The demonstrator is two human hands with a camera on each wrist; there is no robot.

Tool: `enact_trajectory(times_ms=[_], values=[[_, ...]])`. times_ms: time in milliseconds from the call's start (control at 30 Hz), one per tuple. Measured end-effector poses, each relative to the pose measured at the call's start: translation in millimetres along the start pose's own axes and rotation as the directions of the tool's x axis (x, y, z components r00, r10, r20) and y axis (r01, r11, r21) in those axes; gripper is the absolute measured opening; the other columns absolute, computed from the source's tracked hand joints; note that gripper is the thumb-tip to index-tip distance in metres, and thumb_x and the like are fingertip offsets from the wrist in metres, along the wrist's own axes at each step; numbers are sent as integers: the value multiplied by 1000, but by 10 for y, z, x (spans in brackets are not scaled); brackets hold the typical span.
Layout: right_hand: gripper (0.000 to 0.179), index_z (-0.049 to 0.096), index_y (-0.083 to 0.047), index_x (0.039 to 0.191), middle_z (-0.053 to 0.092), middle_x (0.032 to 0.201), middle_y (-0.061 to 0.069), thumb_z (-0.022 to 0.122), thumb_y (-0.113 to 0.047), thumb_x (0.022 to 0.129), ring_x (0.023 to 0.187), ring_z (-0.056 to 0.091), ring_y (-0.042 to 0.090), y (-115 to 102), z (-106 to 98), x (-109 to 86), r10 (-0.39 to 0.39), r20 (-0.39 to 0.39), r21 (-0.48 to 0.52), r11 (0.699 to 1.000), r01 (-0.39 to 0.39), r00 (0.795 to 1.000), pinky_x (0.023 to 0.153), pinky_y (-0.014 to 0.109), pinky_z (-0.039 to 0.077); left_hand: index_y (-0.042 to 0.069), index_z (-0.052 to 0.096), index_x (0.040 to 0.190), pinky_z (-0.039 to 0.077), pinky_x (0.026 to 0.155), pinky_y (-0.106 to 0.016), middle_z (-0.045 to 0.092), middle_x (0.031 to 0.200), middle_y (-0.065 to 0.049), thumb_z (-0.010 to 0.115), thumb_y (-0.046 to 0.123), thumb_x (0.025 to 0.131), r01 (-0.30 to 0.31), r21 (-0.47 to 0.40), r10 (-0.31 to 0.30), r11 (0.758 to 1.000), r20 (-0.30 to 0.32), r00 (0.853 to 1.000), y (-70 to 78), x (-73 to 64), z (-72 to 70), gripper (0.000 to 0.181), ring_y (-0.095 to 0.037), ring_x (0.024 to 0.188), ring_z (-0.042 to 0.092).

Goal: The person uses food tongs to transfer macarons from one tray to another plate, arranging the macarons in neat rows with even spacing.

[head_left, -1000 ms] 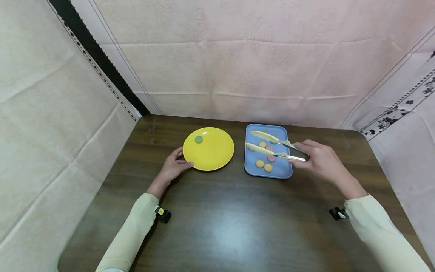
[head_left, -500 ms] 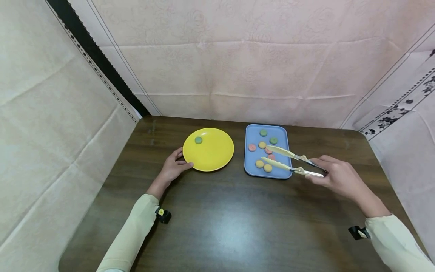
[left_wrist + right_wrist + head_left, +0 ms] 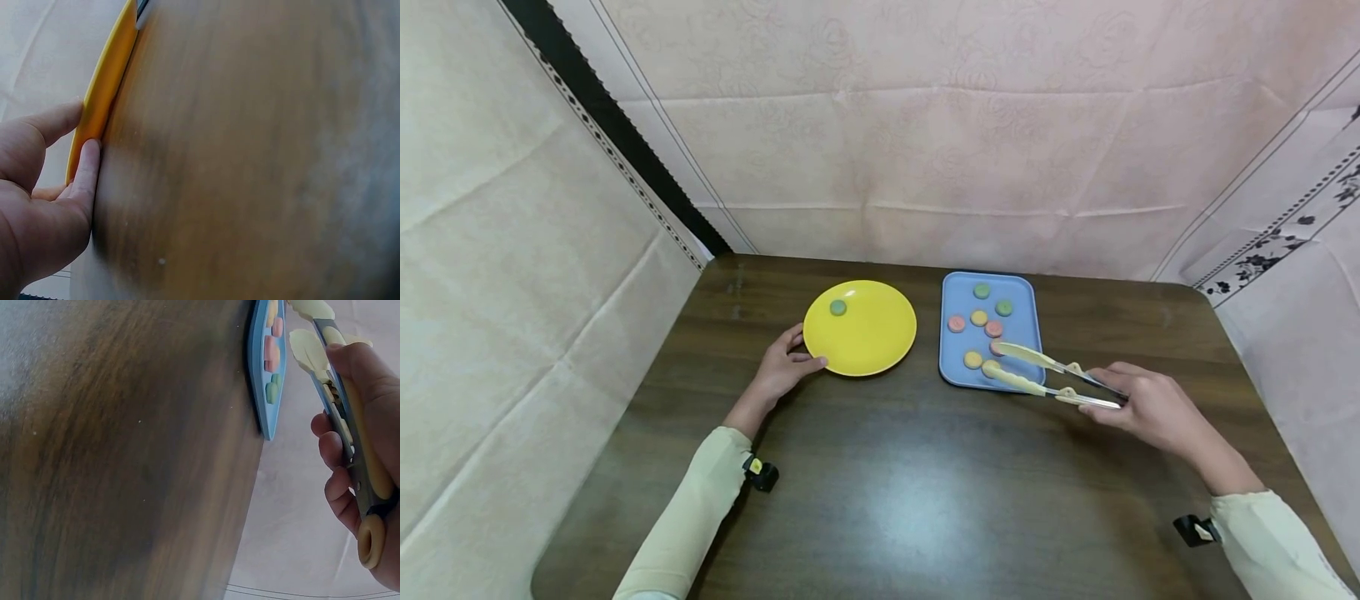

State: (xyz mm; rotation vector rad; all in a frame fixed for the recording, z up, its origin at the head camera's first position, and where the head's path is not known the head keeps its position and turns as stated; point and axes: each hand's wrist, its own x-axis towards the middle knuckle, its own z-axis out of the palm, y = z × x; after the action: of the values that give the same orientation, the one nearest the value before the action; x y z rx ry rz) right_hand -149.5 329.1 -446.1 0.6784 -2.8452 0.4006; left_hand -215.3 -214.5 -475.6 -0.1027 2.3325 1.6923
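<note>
In the head view my left hand (image 3: 784, 367) holds the near-left rim of a round yellow plate (image 3: 868, 333), thumb over the edge. The left wrist view shows fingers on both sides of that rim. One small green disc (image 3: 838, 307) lies toward the plate's back left. My right hand (image 3: 1150, 404) grips cream-tipped tongs (image 3: 1030, 356) by their metal arms. Their two tips stand apart over the front right of a blue tray (image 3: 955, 292), overlapping a yellow disc (image 3: 988, 367) and a pink disc (image 3: 996, 346). Nothing shows between the tips.
Several more small discs in green, yellow and pink are spread over the tray, including a green disc (image 3: 1003, 307) at the right. The dark wooden table (image 3: 880, 467) extends toward me. Pale cloth (image 3: 887, 150) hangs behind its back edge.
My right hand has drawn the tongs back toward me and to the right, from over the tray's middle to its front right. The left hand and plate stay put.
</note>
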Motion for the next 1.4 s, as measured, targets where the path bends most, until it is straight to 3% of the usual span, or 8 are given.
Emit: enact_trajectory(times_ms=[300,533,733,1100,1400], values=[[53,74,-3,120,67,93,4,87,-37,81,66,50,10,14,9,12,53,96,7,999,-54,994,56,27,39,4,23,162,54,87,-28,39,155,-22,74,10,94,-13,-12,13,1000,-1,1000,-30,31,-7,85,-37,122,58],[52,75,-2,119,65,87,1,87,-35,81,64,46,9,16,-16,69,19,101,-8,1000,-18,995,55,26,38,4,23,162,54,88,-30,37,157,-22,74,12,95,-2,7,2,1000,-5,1000,-21,24,2,84,-37,123,58],[49,75,-2,117,65,88,-1,87,-33,80,67,49,9,7,-81,133,-16,111,-23,1000,19,994,59,32,44,4,23,162,54,89,-31,37,157,-22,74,11,95,9,11,-9,1000,-9,1000,-9,15,6,84,-37,124,58],[51,75,-1,117,69,95,4,87,-36,81,71,58,13,-4,-127,180,-10,149,-34,999,15,989,64,44,52,4,24,161,54,89,-31,37,157,-22,74,11,95,3,6,-3,1000,-11,1000,-32,22,6,83,-37,123,58],[52,74,-1,119,69,96,5,86,-36,83,70,54,12,6,-104,158,13,167,-41,999,-6,986,62,39,48,4,25,161,54,89,-30,38,156,-22,74,12,95,-8,8,8,1000,-14,1000,-27,12,8,83,-36,123,59]])
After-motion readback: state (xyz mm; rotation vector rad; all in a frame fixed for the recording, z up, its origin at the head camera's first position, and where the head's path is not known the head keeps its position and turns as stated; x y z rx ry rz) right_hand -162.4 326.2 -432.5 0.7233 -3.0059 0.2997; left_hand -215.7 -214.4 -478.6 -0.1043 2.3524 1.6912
